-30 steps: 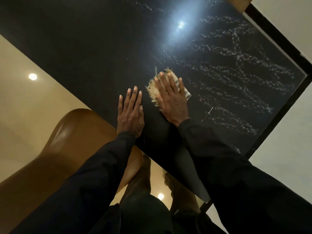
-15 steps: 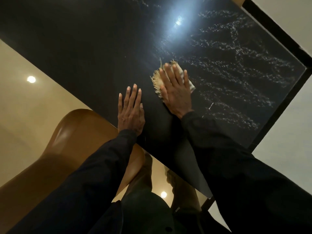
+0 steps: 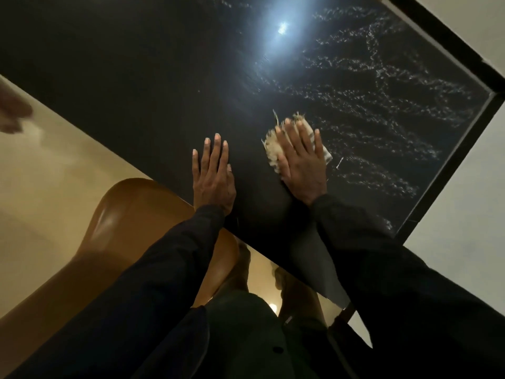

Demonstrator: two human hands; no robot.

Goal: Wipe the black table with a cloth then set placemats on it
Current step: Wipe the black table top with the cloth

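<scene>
The glossy black table [image 3: 136,67] fills the upper part of the head view. My right hand [image 3: 302,160] lies flat on a small pale fringed cloth [image 3: 272,149], pressing it against the tabletop with straight fingers. Most of the cloth is hidden under the hand; its frayed edge shows at the left and a corner at the right. My left hand [image 3: 213,173] rests flat on the table near its front edge, fingers straight and holding nothing. Streaks of wet droplets [image 3: 382,86] cover the table's right part. No placemats are in view.
A brown moulded chair [image 3: 131,231] stands under the table's front edge at my left. The table's dark frame [image 3: 448,165] runs along its right side. A ceiling light reflects on the tabletop [image 3: 282,27]. Pale floor lies at the left and right.
My right hand slid the cloth away from me, then slightly to the right across the table. My left hand stayed flat near the front edge.
</scene>
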